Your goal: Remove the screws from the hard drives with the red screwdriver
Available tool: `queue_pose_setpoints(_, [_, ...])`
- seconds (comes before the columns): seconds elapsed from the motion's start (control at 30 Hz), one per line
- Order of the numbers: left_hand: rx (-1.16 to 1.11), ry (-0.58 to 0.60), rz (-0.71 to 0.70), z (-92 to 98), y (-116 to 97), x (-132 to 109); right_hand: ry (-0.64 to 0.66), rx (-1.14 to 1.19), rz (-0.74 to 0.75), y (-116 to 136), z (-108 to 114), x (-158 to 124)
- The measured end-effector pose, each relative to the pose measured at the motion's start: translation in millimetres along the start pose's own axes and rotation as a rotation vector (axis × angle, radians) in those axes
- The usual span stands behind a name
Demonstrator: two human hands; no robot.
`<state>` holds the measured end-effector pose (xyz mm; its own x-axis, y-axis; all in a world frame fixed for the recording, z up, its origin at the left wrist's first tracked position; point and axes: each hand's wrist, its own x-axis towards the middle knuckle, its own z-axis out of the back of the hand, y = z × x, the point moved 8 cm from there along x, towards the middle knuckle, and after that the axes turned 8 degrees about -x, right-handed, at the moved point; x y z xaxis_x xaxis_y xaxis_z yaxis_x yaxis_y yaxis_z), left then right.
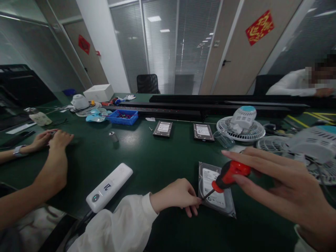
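In front of me a hard drive lies label up on the dark green table. My right hand holds a red and black screwdriver by its handle, between thumb and fingers. The shaft slants down to the left, and its tip meets the drive's near left corner. There my left hand is closed in a pinch, fingertips right at the screwdriver tip. Whatever sits between those fingertips is too small to make out.
Two more hard drives lie farther back. A white power bank is left of my arm. Fan parts stand right, a blue tray back left. Another person's hands work at left; a person in white sits far right.
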<state>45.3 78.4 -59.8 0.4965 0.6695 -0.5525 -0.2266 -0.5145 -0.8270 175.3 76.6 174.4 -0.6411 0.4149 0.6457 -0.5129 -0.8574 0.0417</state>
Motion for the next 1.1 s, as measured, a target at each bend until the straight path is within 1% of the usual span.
queue_pose_setpoints(0.13, [0.003, 0.016, -0.002, -0.1, 1, 0, 0.034, 0.009, 0.024, 0, -1, -1])
queue_pose_setpoints(0.3, [0.011, 0.006, 0.008, 0.4, 0, -2, -0.050, -0.097, -0.007, -6, 2, -2])
queue_pose_setpoints(0.33, [0.018, 0.003, 0.009, 0.4, 0, -2, -0.052, -0.086, -0.003, -5, 2, -2])
queue_pose_setpoints(0.47, [0.029, 0.000, 0.026, 0.2, 0, -2, 0.009, 0.013, 0.016, -3, 1, 1])
queue_pose_setpoints(0.6, [0.053, 0.004, 0.020, -0.7, -2, -3, 0.007, -0.010, 0.029, -3, 2, 0])
queue_pose_setpoints(0.67, [0.082, 0.003, 0.021, -0.6, -3, -4, 0.003, -0.004, 0.010, -3, 0, -2])
queue_pose_setpoints(0.8, [0.103, -0.002, 0.038, -0.1, -3, -7, 0.022, 0.122, -0.053, -2, -4, -6])
queue_pose_setpoints(0.87, [0.111, -0.006, 0.044, -0.1, -4, -8, 0.015, 0.146, -0.071, 0, -5, -5])
queue_pose_setpoints(1.0, [0.143, -0.018, 0.052, -0.3, -6, -9, -0.030, 0.112, -0.024, 6, -5, 1])
queue_pose_setpoints(1.1, [0.138, -0.013, 0.046, -0.7, -6, -9, -0.038, 0.062, -0.018, 5, -5, 4])
